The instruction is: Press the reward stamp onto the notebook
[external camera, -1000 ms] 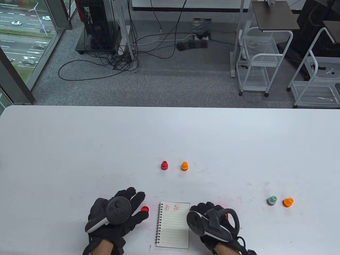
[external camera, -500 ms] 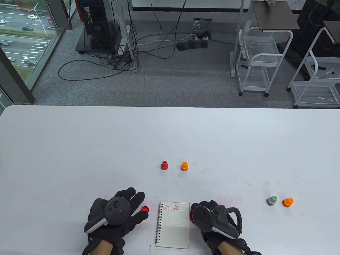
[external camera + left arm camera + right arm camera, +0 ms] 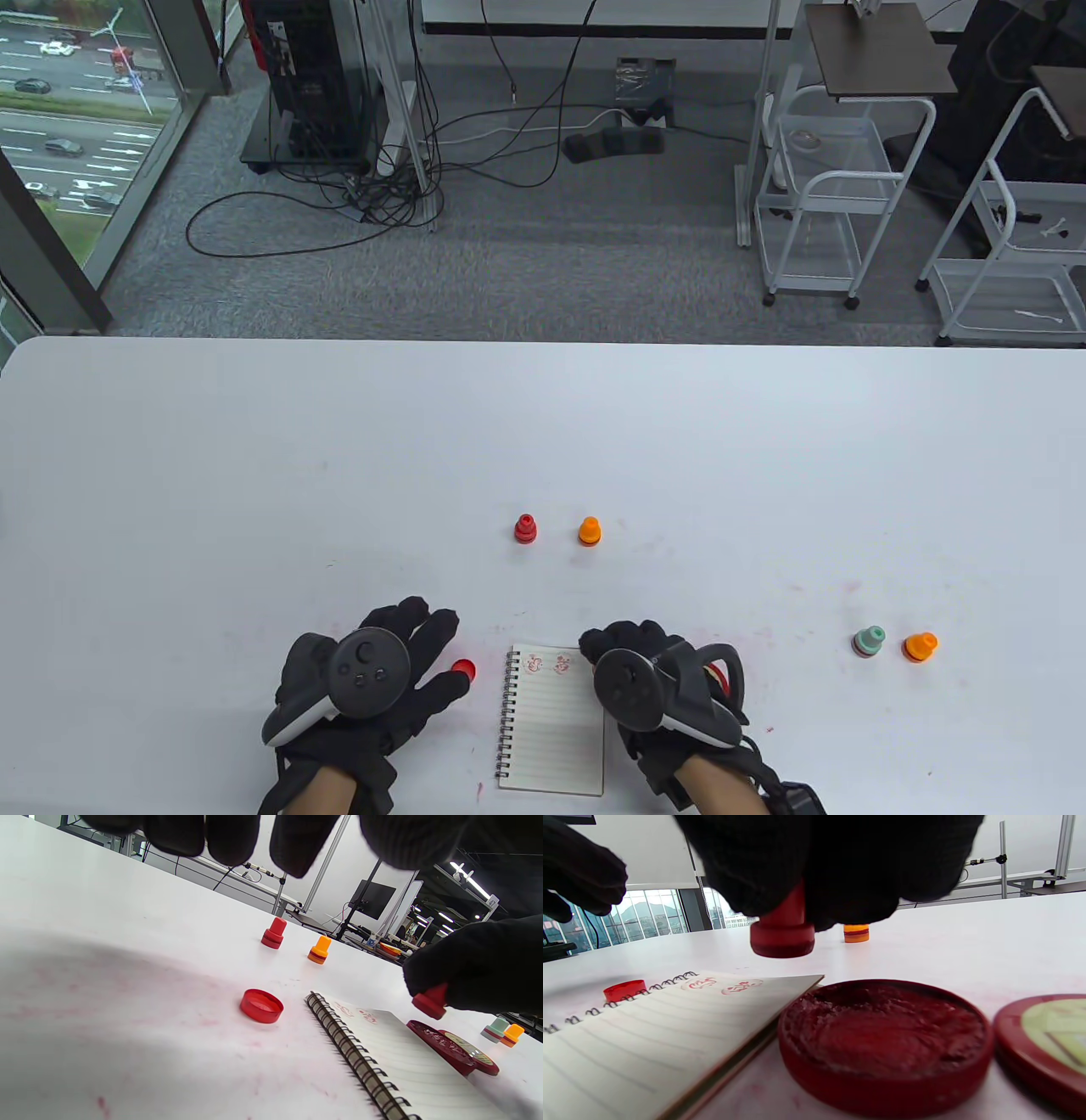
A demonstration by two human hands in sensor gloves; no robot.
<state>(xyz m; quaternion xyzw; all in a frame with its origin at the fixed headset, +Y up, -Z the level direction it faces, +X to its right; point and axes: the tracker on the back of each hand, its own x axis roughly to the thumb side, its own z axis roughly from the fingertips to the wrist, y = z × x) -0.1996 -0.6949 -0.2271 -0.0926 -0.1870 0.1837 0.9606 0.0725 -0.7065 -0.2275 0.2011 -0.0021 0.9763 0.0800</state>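
Near the table's front edge, the small spiral-bound lined notebook (image 3: 551, 722) lies flat with its wire binding on the left and two red imprints already along its top line, which leaves the top right corner as the obvious free spot. Above that corner hangs the right hand (image 3: 653, 679), its gloved fingers curled tightly round the stem of the red plastic reward stamp (image 3: 782, 929); the wrist view shows the stamp's round face downward and clear of the paper, lifted above the far edge of the page, so I judge it is held ready for pressing down. Just beside the notebook's right edge sits the open round tin of red ink paste (image 3: 882, 1043), touching or nearly touching the page, with its red lid bearing a pale label (image 3: 1043, 1043) to its right; keeping the ink that close makes for a short trip from pad to paper. Left of the binding, the left hand (image 3: 365, 679) rests with fingers straight and spread, gripping nothing, with the small red stamp cap (image 3: 261, 1005) on the table just off its fingertips. Farther back stand a red stamp (image 3: 525, 528) and an orange stamp (image 3: 590, 531), and well off to the right a pale green stamp (image 3: 868, 641) beside another orange stamp (image 3: 920, 647). Nothing stands between stamp and page; only the ink tin crowds the right margin.
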